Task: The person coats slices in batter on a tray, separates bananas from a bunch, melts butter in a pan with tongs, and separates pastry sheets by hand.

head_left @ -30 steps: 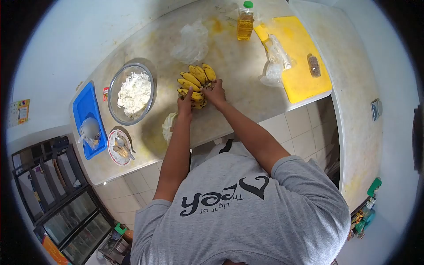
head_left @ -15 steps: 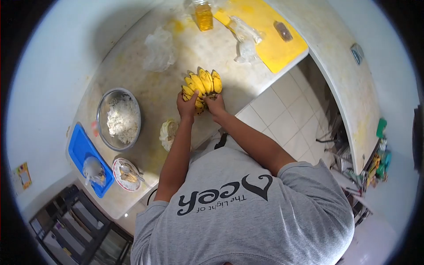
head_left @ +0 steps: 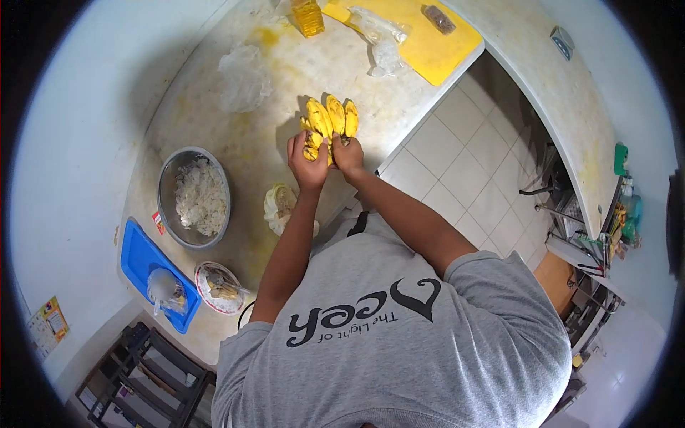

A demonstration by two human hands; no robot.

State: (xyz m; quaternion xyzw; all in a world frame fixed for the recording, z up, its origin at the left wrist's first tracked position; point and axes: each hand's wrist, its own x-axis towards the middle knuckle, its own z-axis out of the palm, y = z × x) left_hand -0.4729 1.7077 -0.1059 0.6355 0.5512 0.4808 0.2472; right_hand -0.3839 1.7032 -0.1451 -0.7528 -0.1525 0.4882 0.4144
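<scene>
A bunch of yellow bananas (head_left: 319,118) with dark specks is held up over the near edge of the table, its fruit pointing away from me. My left hand (head_left: 308,161) is wrapped round the left side of the bunch, thumb on top. On the right, my right hand (head_left: 347,154) grips the bunch near its stem end, which the fingers mostly hide. Beside my left forearm lies a pale cabbage piece (head_left: 279,205). Left of it stands a metal bowl (head_left: 227,187) of white shredded food (head_left: 201,197).
A blue tray (head_left: 135,250) with a filled plastic bag (head_left: 166,291) and a plate (head_left: 205,289) with a spoon sit at the left. Further back are crumpled plastic (head_left: 244,78), an oil bottle (head_left: 308,17) and a yellow board (head_left: 432,53). Tiled floor (head_left: 464,143) shows at the right.
The view has swung, so the table looks rotated. My hands have shifted on the bananas; the bunch is turned, with fewer bananas showing. My left hand now covers more of its left side.
</scene>
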